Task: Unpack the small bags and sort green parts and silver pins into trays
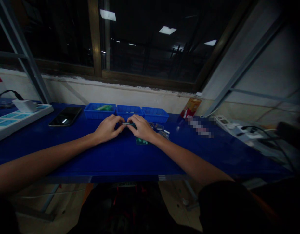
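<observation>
Left grip (107, 129) near blue bin (97, 114) (green contents (103, 107)).

Three blue bins (155, 117), one phone (65, 116) and one red-and-orange packet (191, 107) sit on one tabletop (103, 159); small parts (159, 129) are too blurred to count.

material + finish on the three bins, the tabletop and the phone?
Bins: likely molded plastic, semi-gloss; uniform blue, thin walls, lit rims.
Tabletop: smooth, slightly glossy blue, soft reflections; painted metal, laminate or a plastic cover, can't tell.
Phone: probably glass front, glossy; it mirrors a bright light. Rim material unclear.
</observation>
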`<state>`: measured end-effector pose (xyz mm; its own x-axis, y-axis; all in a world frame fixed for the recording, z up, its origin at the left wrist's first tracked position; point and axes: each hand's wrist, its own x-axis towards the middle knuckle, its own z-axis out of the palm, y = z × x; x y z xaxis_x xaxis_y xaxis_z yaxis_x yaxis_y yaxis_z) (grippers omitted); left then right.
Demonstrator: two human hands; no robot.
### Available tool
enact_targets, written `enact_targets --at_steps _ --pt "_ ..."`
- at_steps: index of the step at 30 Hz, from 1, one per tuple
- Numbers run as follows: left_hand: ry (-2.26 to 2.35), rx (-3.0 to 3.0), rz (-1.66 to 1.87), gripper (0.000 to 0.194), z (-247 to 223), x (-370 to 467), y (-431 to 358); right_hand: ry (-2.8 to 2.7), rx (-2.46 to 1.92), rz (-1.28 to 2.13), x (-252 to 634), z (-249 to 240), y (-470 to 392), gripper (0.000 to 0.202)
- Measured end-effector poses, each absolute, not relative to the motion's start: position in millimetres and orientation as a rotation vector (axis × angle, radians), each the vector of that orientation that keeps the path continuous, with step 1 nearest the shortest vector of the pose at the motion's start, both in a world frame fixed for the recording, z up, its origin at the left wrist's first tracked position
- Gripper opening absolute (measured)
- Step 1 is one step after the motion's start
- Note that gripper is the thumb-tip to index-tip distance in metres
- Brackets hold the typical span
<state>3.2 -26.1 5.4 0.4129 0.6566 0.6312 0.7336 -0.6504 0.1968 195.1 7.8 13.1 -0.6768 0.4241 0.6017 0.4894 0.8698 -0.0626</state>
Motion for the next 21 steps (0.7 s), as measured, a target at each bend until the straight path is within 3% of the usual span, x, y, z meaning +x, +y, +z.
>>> enact_targets --at_steps 21 --pt "-1.254 -2.549 -1.061 0.02 5.9 3.7 -26.4 -2.426 -0.67 -0.135 194.8 13.1 8.7 0.01"
